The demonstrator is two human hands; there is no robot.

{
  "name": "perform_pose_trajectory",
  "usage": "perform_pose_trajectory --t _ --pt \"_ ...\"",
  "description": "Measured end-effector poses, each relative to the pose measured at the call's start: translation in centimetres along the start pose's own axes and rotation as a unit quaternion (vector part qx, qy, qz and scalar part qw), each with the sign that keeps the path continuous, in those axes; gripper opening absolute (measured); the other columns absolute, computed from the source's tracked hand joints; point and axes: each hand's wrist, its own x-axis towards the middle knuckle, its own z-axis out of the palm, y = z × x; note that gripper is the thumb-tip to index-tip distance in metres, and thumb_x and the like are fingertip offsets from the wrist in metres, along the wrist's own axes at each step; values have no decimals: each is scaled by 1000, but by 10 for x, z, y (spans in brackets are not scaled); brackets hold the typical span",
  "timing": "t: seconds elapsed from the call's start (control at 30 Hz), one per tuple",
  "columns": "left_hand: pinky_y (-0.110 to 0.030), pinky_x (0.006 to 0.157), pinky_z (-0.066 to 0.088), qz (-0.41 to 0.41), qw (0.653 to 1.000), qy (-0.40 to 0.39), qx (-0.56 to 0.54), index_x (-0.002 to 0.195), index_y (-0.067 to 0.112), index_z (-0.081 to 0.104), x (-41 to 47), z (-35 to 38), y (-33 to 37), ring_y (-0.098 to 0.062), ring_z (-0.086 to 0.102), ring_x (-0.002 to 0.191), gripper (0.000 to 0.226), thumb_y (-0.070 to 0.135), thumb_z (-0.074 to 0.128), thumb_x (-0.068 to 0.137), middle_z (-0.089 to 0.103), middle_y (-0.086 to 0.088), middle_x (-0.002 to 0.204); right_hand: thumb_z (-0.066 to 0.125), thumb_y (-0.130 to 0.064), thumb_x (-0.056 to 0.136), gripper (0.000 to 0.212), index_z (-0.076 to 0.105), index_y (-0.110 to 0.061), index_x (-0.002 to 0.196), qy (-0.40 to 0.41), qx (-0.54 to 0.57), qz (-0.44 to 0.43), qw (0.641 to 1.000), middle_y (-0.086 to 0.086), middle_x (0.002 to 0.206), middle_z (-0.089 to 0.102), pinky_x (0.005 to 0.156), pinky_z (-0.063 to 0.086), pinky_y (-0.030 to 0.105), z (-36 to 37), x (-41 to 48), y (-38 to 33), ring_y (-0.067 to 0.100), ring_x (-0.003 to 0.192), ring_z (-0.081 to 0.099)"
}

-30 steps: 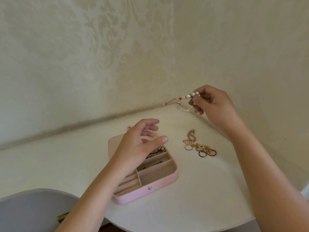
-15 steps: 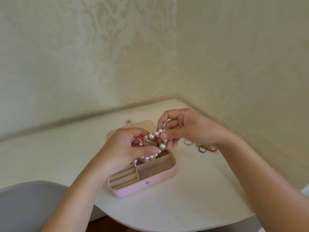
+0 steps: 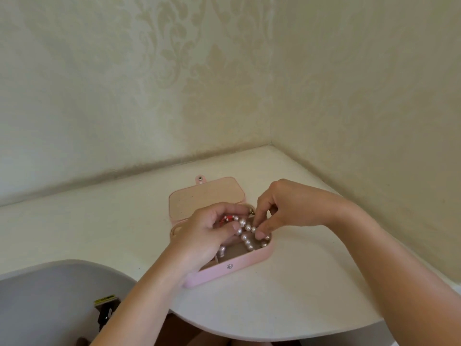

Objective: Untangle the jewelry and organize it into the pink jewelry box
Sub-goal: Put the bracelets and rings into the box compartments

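The pink jewelry box (image 3: 239,264) lies open on the white table (image 3: 287,295), its lid (image 3: 207,196) folded flat toward the wall. A pearl strand (image 3: 247,236) with a red bead at one end drapes into the box's right compartment. My left hand (image 3: 207,236) pinches the strand near its red end, over the box's left side. My right hand (image 3: 282,208) pinches the pearls with its fingertips at the box's right edge. The remaining rings and earrings are hidden behind my right hand.
Two patterned walls meet in a corner right behind the table. A grey chair back (image 3: 50,295) stands at the lower left, with a small yellow-and-black object (image 3: 106,304) beside it. The table's curved front edge runs close to me.
My right hand carried the pearl strand from near the wall down to the box. My left hand took hold of it, and both hands lowered the pearls into the compartment.
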Motion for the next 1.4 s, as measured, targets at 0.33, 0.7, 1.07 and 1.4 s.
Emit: perform_pose_trajectory --t 0.33,0.7,1.07,1.4 --pt "-11 84 46 26 996 42 71 92 29 70 -14 11 3 -2 65 92 47 -11 45 88 72 10 95 81 -33 66 11 76 -29 75 -21 -18 -9 1000 -4 65 51 56 30 27 1 3 5 6 59 41" --pt "-21 82 47 125 897 2 425 108 32 68 -35 -2 8 2 62 89 26 19 53 92 69 16 101 61 -17 88 14 72 -22 95 179 -33 76 980 -12 88 67 60 40 15 -22 9 32 3 67 57" --pt "2 66 37 43 947 -72 310 77 32 70 -25 -2 15 8 63 77 36 1 56 87 71 19 76 68 -8 81 21 72 -13 101 141 -97 210 963 -1 93 68 50 33 4 -27 17 73 9 75 59" --pt "-2 63 40 132 968 35 209 82 33 67 -9 -1 35 6 61 76 20 14 66 86 69 12 84 64 -11 85 10 73 -12 81 315 12 125 941 -10 74 66 61 39 14 -29 23 73 1 68 57"
